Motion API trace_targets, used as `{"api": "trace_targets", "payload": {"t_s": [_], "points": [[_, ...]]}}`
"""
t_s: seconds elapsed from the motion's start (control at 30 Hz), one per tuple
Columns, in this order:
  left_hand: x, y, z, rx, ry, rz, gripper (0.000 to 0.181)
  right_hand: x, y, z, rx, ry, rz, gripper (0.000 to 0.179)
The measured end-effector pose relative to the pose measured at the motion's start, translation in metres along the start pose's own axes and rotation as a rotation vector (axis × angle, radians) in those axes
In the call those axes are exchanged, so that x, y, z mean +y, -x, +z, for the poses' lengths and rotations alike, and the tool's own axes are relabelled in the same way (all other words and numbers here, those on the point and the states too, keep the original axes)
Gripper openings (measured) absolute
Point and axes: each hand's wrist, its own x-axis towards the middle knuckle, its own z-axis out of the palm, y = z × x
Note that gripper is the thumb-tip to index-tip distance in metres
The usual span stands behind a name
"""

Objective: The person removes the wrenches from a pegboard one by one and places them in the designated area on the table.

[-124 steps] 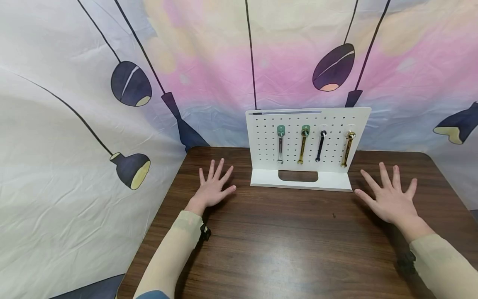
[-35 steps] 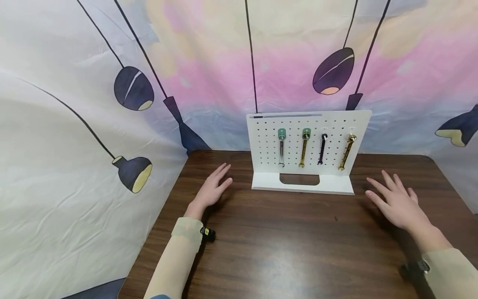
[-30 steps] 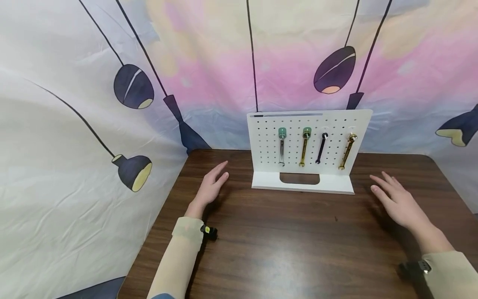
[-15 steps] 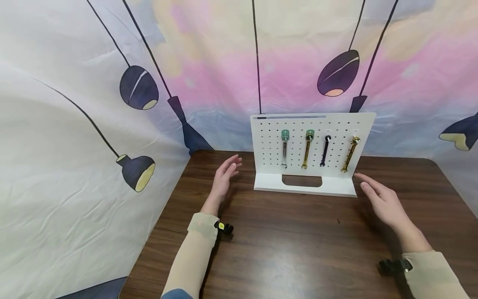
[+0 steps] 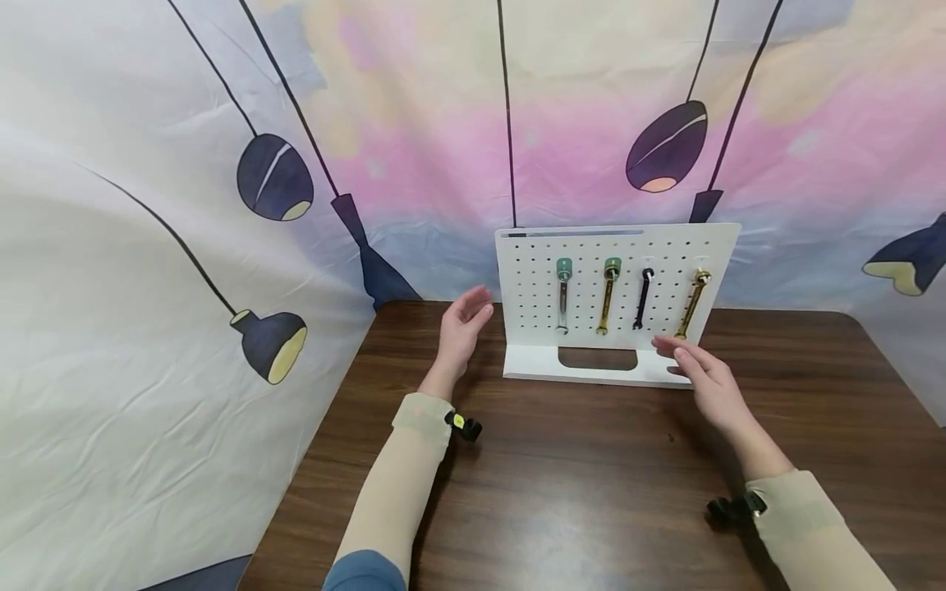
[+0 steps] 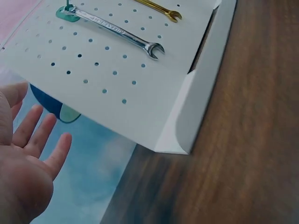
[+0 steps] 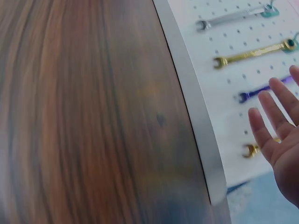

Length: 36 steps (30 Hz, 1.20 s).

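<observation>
1. With right hand (image 5: 709, 382) before pegboard (image 5: 528, 287), near lower end of right gold wrench (image 5: 691, 305), fingers loosely extended, holding nothing; contact hard to tell.
2. With left hand (image 5: 460, 332) just beside pegboard's left edge, fingers relaxed, likewise holding nothing.
3. Hanging on pegboard beside right gold wrench: silver wrench (image 5: 563, 304), left gold wrench (image 5: 606, 304), dark wrench (image 5: 643, 300). Seemingly at the outset, with none taken off and all handling left.

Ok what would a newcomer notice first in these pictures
Probably the four combination wrenches hanging on the white pegboard at the far side of the table. Next, the lamp-printed cloth behind, then the left hand left of the pegboard and right hand before its lower right corner.
</observation>
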Motion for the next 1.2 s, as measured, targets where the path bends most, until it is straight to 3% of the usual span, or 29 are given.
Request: {"api": "trace_targets", "payload": {"t_s": [0.27, 0.4, 0.8, 1.2], "points": [[0.010, -0.023, 0.018, 0.066, -0.028, 0.024, 0.044, 0.001, -0.022, 0.036, -0.069, -0.153, 0.016, 0.044], [0.013, -0.028, 0.023, 0.093, 0.011, 0.015, 0.045, 0.002, -0.030, 0.054, -0.094, -0.205, 0.049, 0.047], [0.014, -0.037, 0.027, 0.094, 0.008, -0.015, 0.042, -0.002, -0.057, 0.090, -0.056, -0.300, 0.174, 0.053], [0.017, -0.044, 0.035, 0.090, -0.010, -0.036, 0.034, -0.007, -0.070, 0.109, -0.022, -0.348, 0.193, 0.051]]}}
